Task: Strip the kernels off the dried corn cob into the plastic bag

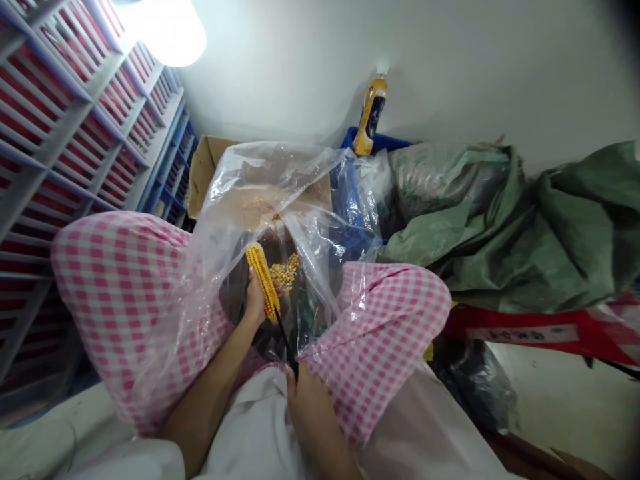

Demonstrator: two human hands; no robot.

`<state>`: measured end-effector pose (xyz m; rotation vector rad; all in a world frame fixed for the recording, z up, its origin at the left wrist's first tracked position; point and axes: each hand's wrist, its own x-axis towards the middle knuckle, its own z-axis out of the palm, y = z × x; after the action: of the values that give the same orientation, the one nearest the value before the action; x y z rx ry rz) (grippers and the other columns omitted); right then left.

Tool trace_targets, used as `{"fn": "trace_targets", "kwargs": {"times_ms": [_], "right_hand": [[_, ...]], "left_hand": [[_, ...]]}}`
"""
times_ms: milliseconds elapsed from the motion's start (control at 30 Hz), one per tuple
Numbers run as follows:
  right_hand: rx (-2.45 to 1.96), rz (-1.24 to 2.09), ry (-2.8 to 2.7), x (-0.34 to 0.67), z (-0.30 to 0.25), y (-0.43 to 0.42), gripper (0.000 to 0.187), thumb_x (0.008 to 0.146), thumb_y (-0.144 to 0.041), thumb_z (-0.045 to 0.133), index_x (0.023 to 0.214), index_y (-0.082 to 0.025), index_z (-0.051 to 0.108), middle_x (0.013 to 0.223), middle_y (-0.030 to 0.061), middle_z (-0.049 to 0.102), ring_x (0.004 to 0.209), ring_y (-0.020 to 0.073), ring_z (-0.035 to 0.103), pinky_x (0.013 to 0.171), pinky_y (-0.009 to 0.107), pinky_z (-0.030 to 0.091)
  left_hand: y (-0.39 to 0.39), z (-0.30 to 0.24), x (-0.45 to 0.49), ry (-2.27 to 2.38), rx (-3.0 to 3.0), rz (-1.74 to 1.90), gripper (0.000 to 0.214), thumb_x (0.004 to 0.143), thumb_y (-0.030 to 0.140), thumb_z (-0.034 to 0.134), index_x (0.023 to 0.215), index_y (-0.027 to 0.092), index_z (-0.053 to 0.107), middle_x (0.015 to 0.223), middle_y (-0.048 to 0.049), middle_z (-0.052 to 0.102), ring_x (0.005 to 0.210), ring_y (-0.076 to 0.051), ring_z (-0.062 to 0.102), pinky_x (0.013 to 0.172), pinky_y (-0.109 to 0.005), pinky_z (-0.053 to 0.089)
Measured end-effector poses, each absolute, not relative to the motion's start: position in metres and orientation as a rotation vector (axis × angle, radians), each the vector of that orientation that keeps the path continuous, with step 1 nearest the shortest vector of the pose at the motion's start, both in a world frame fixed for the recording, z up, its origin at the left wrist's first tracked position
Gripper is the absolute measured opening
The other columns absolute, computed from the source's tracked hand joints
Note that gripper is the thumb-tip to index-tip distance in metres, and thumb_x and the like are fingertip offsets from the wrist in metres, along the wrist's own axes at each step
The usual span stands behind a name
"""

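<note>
My left hand [256, 299] is closed around a yellow ear of dried corn [261, 279], held tilted over the opening of a clear plastic bag [295, 160]. In my right hand [311, 400] is a slim black tool [283, 332], its handle mostly hidden by my fingers. The tool's far end meets the lower end of the ear; whether it goes in between the kernels I cannot tell. Loose corn kernels [285, 272] lie in the bag just right of the ear. The bag spreads over my lap between my knees, in pink checked trousers [135, 293].
Stacked slatted plastic crates [90, 93] rise on the left. Behind the bag stands a cardboard box [204, 175]. A blue crate [357, 193] and a yellow-labelled bottle [371, 113] are by the wall. A full sack [440, 177] and green cloth [550, 233] fill the right.
</note>
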<state>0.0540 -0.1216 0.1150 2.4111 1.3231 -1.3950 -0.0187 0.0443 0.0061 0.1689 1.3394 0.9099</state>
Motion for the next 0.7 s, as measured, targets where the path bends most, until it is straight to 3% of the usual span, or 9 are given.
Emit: {"fn": "trace_targets", "kwargs": {"times_ms": [100, 200, 267, 367, 433, 567, 700], "right_hand": [[2.458, -1.841, 1.273, 0.062, 0.113, -0.121, 0.038, 0.091, -0.036, 0.026, 0.093, -0.016, 0.058, 0.091, 0.0119, 0.065, 0.087, 0.0238, 0.062, 0.074, 0.035, 0.044], [2.380, -2.127, 0.983, 0.069, 0.114, -0.120, 0.046, 0.090, -0.045, 0.020, 0.091, -0.016, 0.055, 0.070, 0.0074, 0.063, 0.056, 0.0192, 0.060, 0.051, 0.029, 0.043], [2.390, -1.941, 1.054, 0.070, 0.118, -0.119, 0.043, 0.091, -0.042, 0.020, 0.097, -0.016, 0.054, 0.072, 0.0090, 0.064, 0.055, 0.0206, 0.060, 0.050, 0.030, 0.043], [2.362, -1.425, 1.309, 0.065, 0.125, -0.113, 0.038, 0.092, -0.033, 0.025, 0.102, -0.013, 0.054, 0.088, 0.0162, 0.065, 0.081, 0.0297, 0.063, 0.068, 0.039, 0.044], [2.310, -1.285, 1.307, 0.059, 0.125, -0.108, 0.038, 0.092, -0.032, 0.024, 0.103, -0.011, 0.054, 0.092, 0.0190, 0.064, 0.088, 0.0338, 0.061, 0.072, 0.043, 0.043], [2.340, -1.356, 1.281, 0.052, 0.114, -0.104, 0.040, 0.092, -0.035, 0.024, 0.102, -0.011, 0.055, 0.092, 0.0188, 0.064, 0.088, 0.0313, 0.062, 0.072, 0.040, 0.043], [2.452, -1.836, 1.175, 0.056, 0.101, -0.110, 0.042, 0.091, -0.045, 0.023, 0.087, -0.016, 0.053, 0.076, 0.0087, 0.062, 0.064, 0.0182, 0.061, 0.059, 0.029, 0.044]], "left_hand": [[0.047, 0.008, -0.020, 1.328, 0.076, 0.862, 0.061, 0.085, 0.059, 0.020, 0.073, 0.013, 0.058, 0.051, -0.0047, 0.058, 0.057, -0.017, 0.063, 0.055, -0.027, 0.052], [0.048, 0.012, -0.018, 1.294, 0.042, 0.844, 0.058, 0.086, 0.057, 0.020, 0.071, 0.013, 0.056, 0.051, -0.0038, 0.058, 0.055, -0.016, 0.063, 0.053, -0.026, 0.052], [0.047, 0.014, -0.016, 1.281, 0.052, 0.864, 0.057, 0.087, 0.056, 0.020, 0.072, 0.014, 0.056, 0.051, -0.0033, 0.058, 0.054, -0.016, 0.063, 0.053, -0.026, 0.051], [0.043, 0.015, -0.014, 1.293, 0.097, 0.861, 0.056, 0.085, 0.057, 0.023, 0.072, 0.014, 0.057, 0.054, -0.0041, 0.060, 0.056, -0.016, 0.064, 0.053, -0.026, 0.052], [0.042, 0.015, -0.014, 1.316, 0.106, 0.829, 0.058, 0.084, 0.059, 0.024, 0.072, 0.014, 0.057, 0.054, -0.0050, 0.060, 0.058, -0.017, 0.064, 0.055, -0.027, 0.052], [0.042, 0.015, -0.017, 1.327, 0.108, 0.830, 0.059, 0.085, 0.058, 0.020, 0.072, 0.014, 0.057, 0.050, -0.0042, 0.057, 0.060, -0.018, 0.065, 0.057, -0.028, 0.053], [0.044, 0.014, -0.018, 1.326, 0.101, 0.833, 0.056, 0.087, 0.056, 0.020, 0.075, 0.015, 0.057, 0.049, -0.0028, 0.056, 0.059, -0.017, 0.064, 0.056, -0.028, 0.053]]}}
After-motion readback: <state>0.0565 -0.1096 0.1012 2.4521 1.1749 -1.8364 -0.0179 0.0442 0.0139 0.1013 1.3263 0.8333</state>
